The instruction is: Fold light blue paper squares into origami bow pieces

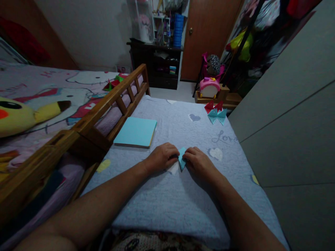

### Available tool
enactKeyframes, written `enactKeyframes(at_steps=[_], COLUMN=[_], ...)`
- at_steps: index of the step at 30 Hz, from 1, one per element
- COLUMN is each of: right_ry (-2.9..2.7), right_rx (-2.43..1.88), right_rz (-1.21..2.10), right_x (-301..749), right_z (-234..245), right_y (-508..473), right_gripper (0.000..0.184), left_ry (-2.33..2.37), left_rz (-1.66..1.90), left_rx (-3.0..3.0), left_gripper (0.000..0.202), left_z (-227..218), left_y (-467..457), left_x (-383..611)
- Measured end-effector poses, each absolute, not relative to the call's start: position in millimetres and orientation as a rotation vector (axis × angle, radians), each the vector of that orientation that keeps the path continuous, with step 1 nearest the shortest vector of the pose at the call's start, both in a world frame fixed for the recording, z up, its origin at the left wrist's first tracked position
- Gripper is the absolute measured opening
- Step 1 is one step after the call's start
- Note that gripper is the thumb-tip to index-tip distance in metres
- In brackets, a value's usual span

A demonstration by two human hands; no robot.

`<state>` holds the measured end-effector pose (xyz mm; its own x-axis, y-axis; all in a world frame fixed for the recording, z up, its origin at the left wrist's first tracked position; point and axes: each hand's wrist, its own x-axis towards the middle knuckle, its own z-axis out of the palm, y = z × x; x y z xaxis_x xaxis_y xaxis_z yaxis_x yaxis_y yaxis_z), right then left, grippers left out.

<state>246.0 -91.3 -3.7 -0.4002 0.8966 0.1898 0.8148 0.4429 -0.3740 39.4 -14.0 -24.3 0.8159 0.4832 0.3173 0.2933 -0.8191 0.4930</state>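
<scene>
Between my hands, low over the pale blue bedsheet (157,198), is a small piece of folded light-blue paper (181,159), pointed at its lower end. My left hand (163,157) pinches its left edge with closed fingers. On the opposite side, my right hand (198,161) grips the right edge, its fingers curled and partly hiding the paper. To the left lies a stack of square paper (136,131) with a light-blue sheet on top. Folded blue paper pieces (217,116) and folded red paper pieces (209,106) sit together at the far right corner.
A wooden bed rail (112,101) runs along the left side, with a yellow plush toy (21,116) on the bed beyond. Grey cabinet panels (293,115) border the right. A dark cabinet (157,66) and a pink toy case (209,87) stand past the far edge.
</scene>
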Motion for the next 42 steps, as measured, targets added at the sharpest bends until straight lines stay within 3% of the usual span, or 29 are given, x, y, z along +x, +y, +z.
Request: enactKeyframes(at_steps=[6, 11, 20, 35, 39, 42], right_ry=[-2.221, -2.126, -2.074, -1.827, -1.728, -1.624], right_rx=[-1.419, -1.462, -1.480, -1.673, -1.702, -1.769], right_rz=[0.611, 0.726, 0.693, 0.484, 0.511, 0.489], right_x=[256.4, 258.6, 258.3, 242.3, 238.5, 235.8], right_z=[-3.6, 2.7, 1.7, -16.6, -19.6, -23.0], right_y=[-88.7, -87.2, -84.3, -78.9, -78.7, -78.8], right_gripper=[0.032, 0.032, 0.013, 0.018, 0.011, 0.029], left_ry=[0.642, 0.648, 0.706, 0.980, 1.048, 1.106], left_rz=[0.596, 0.525, 0.544, 0.461, 0.391, 0.385], left_rx=[2.484, 2.424, 2.373, 2.280, 2.333, 2.354], left_gripper=[0.019, 0.021, 0.020, 0.012, 0.012, 0.012], left_z=[-22.6, -19.1, -23.5, -16.6, -15.6, -15.9], left_y=[-12.3, -11.1, -10.3, -8.0, -4.0, -5.6], left_x=[39.9, 41.0, 42.6, 57.3, 61.6, 63.6])
